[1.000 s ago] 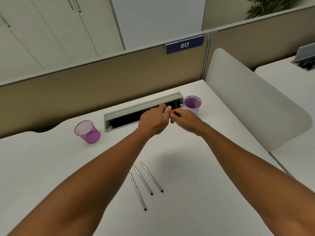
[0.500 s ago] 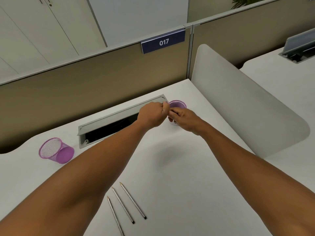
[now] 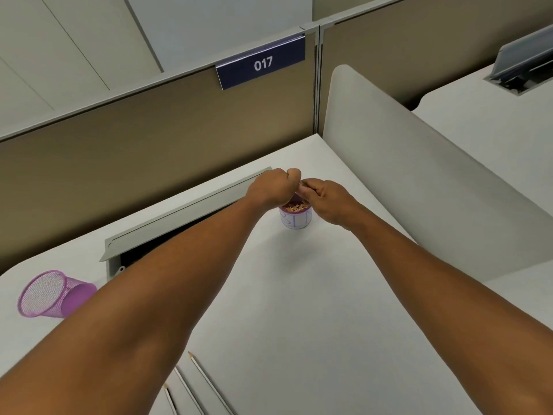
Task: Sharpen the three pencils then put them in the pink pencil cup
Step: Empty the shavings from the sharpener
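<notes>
We hold both hands together above a shavings cup (image 3: 295, 216), left hand (image 3: 273, 187) fisted, right hand (image 3: 324, 196) fingers pinching something small we cannot make out. Three pencils (image 3: 206, 381) lie on the table (image 3: 299, 295); the pink cup (image 3: 52, 295) stands far left.

My desk (image 3: 299, 295) is white and smooth. A pink mesh cup (image 3: 54, 295) stands on it far to my left. A small cup (image 3: 295, 218) with a white label stands near the back, and it is full of pencil shavings. Three pencils (image 3: 206, 381) lie side by side close to me. A long grey box (image 3: 185, 211) with its lid up sits in the desk at the back.
</notes>
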`<control>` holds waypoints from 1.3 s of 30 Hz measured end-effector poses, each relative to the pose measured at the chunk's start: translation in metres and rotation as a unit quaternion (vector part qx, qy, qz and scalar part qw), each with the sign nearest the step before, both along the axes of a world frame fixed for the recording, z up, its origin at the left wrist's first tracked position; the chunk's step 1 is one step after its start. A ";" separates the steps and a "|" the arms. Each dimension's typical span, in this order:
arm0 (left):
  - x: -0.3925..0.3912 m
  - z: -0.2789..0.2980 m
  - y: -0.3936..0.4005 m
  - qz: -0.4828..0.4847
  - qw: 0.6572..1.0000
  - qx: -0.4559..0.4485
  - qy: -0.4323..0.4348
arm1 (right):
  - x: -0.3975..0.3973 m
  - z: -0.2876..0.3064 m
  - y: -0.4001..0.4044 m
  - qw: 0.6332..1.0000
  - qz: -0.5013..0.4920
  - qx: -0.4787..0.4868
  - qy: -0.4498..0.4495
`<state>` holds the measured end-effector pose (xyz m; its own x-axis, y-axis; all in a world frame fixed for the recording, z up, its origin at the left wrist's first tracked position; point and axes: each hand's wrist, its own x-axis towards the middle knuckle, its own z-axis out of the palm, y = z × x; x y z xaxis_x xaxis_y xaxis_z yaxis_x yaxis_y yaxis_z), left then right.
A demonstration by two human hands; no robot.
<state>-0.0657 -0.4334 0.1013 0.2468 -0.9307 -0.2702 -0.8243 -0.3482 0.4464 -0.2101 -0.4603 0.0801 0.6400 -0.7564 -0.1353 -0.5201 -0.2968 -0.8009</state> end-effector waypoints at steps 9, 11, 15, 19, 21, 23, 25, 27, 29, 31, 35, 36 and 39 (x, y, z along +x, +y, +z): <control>0.003 -0.013 0.000 0.007 0.999 0.032 -0.027 | 0.001 -0.014 -0.007 0.998 0.033 -0.038 0.026; 0.009 -0.019 -0.001 0.004 0.998 0.032 -0.062 | -0.001 -0.017 -0.009 0.998 0.026 -0.048 0.038; 0.015 -0.030 -0.004 0.009 0.995 0.030 -0.093 | -0.003 -0.019 -0.014 0.995 0.014 -0.073 0.069; 0.013 -0.030 -0.001 0.027 0.995 0.012 -0.091 | -0.001 -0.016 -0.019 0.991 -0.004 -0.093 0.094; 0.013 -0.031 0.001 0.029 0.994 -0.004 -0.101 | 0.000 -0.014 -0.019 0.988 -0.021 -0.115 0.099; 0.015 -0.033 0.002 0.040 0.993 -0.016 -0.107 | 0.001 -0.012 -0.018 0.988 -0.048 -0.122 0.081; 0.016 -0.034 0.002 0.056 0.992 -0.028 -0.108 | 0.003 -0.012 -0.018 0.988 -0.072 -0.124 0.054; 0.016 -0.033 0.004 0.073 0.992 -0.039 -0.097 | 0.005 -0.012 -0.017 0.988 -0.083 -0.126 0.040; 0.017 -0.030 0.006 0.086 0.992 -0.057 -0.079 | 0.007 -0.012 -0.016 0.987 -0.088 -0.128 0.035; 0.017 -0.028 0.008 0.097 0.990 -0.076 -0.061 | 0.008 -0.013 -0.016 0.986 -0.088 -0.137 0.033; 0.021 -0.032 0.010 0.099 0.990 -0.097 -0.038 | 0.011 -0.019 -0.012 0.983 -0.066 -0.169 0.014; 0.023 -0.034 0.009 0.101 0.989 -0.100 -0.027 | 0.011 -0.020 -0.011 0.983 -0.069 -0.173 0.001; 0.026 -0.038 0.010 0.101 0.988 -0.113 -0.005 | 0.012 -0.023 -0.009 0.979 -0.099 -0.173 -0.039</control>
